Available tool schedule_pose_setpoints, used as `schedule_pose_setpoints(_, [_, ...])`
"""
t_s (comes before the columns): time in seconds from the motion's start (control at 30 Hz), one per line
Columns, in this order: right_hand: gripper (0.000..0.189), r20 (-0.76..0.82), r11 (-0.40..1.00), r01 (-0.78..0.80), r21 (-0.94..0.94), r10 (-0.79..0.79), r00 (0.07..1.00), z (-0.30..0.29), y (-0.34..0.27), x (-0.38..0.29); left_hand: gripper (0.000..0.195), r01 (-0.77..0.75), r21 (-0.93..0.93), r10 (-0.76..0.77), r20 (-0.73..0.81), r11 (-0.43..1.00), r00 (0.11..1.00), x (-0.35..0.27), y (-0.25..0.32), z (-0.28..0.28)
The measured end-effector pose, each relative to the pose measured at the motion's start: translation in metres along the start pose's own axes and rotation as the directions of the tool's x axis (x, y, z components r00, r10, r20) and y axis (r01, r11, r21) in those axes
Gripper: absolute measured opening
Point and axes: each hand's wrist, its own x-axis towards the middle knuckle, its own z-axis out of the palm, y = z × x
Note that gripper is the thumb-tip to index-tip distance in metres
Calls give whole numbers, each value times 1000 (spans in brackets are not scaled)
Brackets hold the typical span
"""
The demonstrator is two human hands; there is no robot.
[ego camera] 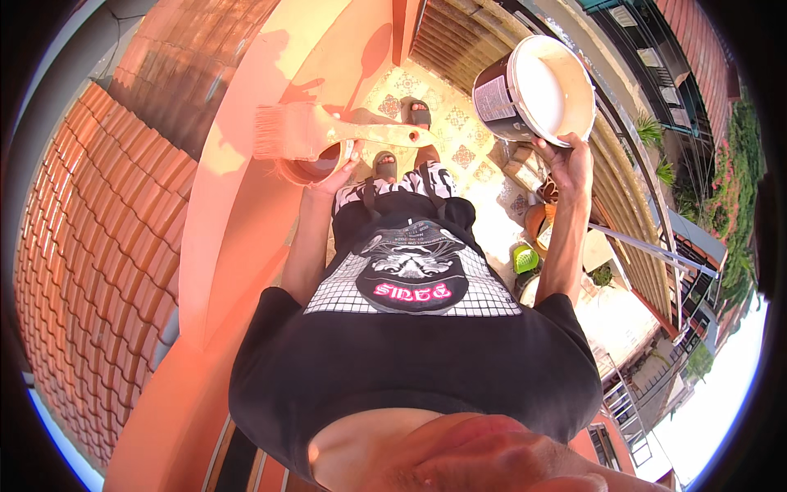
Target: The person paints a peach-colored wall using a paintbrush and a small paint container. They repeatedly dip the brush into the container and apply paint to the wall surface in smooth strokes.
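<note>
My left hand point(337, 175) grips a small round container point(302, 174) with reddish-brown paint inside. A wide flat paintbrush point(295, 130), its bristles and ferrule coated in orange paint, lies across the container's top. Its handle points right, and how far my fingers hold it is partly hidden. On the other side, my right hand point(569, 163) clasps the rim of a black plastic bucket point(501, 98) bearing a printed label. The bucket is tilted, its mouth facing up towards me, and its inside looks white; sun glare hides whether that is paint or bare plastic.
An orange wall point(212, 258) rises close on my left, beyond it a tiled roof point(104, 264). Patterned floor tiles point(461, 132) lie under my sandalled feet. To the right are corrugated sheeting point(639, 246), a green basket point(525, 259) and a metal pole point(652, 247).
</note>
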Motion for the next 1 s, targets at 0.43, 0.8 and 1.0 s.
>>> schedule_pose_setpoints(0.43, [35,-425,958,73,277,53,904,-213,270,16,47,271,50,-271,-11,961,962,13,-82,-41])
schedule_pose_setpoints(0.8, [47,-639,868,257,425,86,765,-374,420,84,44,539,66,-543,148,840,827,97,-204,-157])
schedule_pose_setpoints(1.0, [56,-639,820,392,418,-41,768,-492,460,170,42,653,10,-649,130,757,750,129,-309,-238])
